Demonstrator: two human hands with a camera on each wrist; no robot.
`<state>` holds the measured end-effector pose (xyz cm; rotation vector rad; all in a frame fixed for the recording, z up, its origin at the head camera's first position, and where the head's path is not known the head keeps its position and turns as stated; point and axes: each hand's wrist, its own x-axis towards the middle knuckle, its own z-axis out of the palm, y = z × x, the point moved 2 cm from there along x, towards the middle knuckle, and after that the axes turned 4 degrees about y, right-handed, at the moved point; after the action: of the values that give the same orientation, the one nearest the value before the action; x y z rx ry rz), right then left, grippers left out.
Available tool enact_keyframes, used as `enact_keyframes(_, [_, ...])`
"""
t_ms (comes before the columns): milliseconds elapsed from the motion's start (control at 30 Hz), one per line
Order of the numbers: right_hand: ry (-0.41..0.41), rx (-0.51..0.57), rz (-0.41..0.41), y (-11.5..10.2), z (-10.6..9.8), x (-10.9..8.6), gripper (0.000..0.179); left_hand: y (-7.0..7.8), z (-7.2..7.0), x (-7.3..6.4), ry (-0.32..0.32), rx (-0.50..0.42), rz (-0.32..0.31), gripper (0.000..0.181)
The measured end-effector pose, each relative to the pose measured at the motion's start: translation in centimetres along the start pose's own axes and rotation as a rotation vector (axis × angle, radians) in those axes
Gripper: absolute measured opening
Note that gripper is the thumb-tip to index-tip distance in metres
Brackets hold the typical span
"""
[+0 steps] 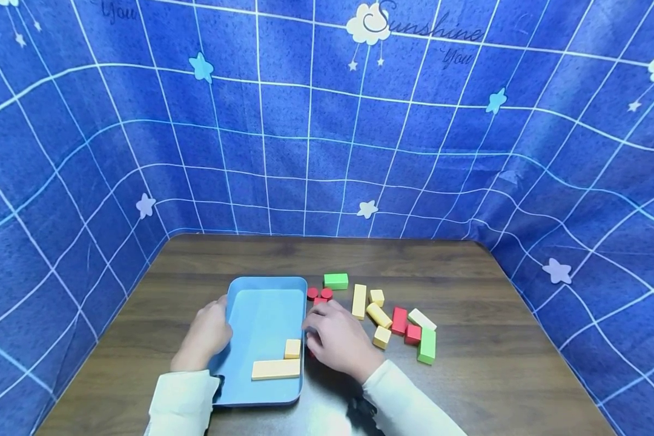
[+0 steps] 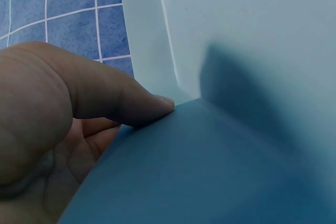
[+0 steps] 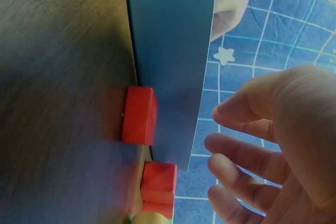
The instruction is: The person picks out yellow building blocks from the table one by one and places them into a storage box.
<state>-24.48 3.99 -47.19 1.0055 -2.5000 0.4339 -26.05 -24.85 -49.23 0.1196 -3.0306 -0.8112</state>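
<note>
A blue tray point(image 1: 261, 312) lies on the table, holding a small cream cube point(image 1: 292, 349) and a long cream block point(image 1: 275, 370) near its front right corner. My left hand point(image 1: 204, 335) grips the tray's left wall; in the left wrist view its thumb point(image 2: 142, 100) presses the inner side. Beside the right wall is my right hand point(image 1: 338, 339), fingers loosely bent with nothing between them. In the right wrist view, a red block point(image 3: 139, 115) stands against the outside of that wall, below the fingers, and another red block point(image 3: 159, 187) sits close by.
Right of the tray lie a green block point(image 1: 335, 281), red discs point(image 1: 326, 294), a long cream block point(image 1: 359, 301), a yellow cylinder point(image 1: 379, 315), a red block point(image 1: 399, 321) and another green block point(image 1: 427, 346). A blue curtain point(image 1: 327, 151) hangs behind the wooden table point(image 1: 469, 290).
</note>
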Motion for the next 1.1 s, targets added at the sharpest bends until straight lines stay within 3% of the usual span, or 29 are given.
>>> enact_keyframes(667, [-0.005,-0.070,0.167,2.3,0.7,-0.2,0.016,0.0,0.0,0.1,-0.005,-0.007,-0.001,0.066])
enact_keyframes(1100, [-0.007,-0.058,0.271,3.4,1.0,-0.5,0.012,0.1,0.0,0.0,-0.001,0.004,0.004,0.065])
